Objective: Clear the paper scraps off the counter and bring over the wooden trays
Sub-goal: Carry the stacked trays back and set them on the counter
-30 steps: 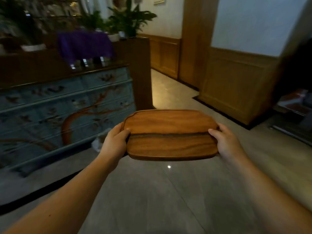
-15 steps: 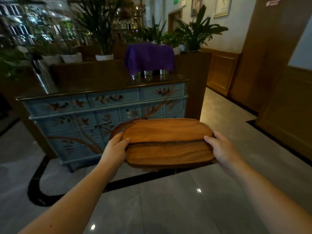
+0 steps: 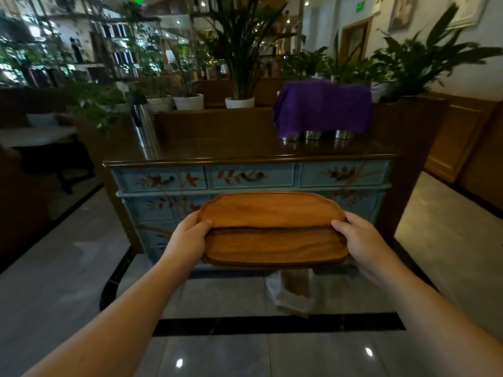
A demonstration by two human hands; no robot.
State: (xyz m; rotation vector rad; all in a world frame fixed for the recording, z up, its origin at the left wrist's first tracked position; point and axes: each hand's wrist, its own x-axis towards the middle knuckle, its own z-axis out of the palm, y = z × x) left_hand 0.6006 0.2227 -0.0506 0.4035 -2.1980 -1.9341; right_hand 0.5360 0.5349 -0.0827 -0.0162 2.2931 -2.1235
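Note:
I carry a stack of oval wooden trays (image 3: 273, 229) level in front of me at waist height. My left hand (image 3: 187, 238) grips the stack's left end, thumb on top. My right hand (image 3: 359, 240) grips the right end the same way. Beyond the trays stands the counter (image 3: 245, 152), a dark wooden top on a blue painted chest of drawers. I see no paper scraps on its top from here.
A purple cloth (image 3: 322, 107) covers metal cups at the counter's right rear. A steel thermos (image 3: 144, 126) stands at its left end. A lined bin (image 3: 292, 291) sits on the floor below the trays. Potted plants (image 3: 239, 102) line the ledge behind. A table (image 3: 35, 137) is at left.
My view has swung left and moved closer, so the counter now sits straight ahead and larger. Both hands keep the same hold on the trays.

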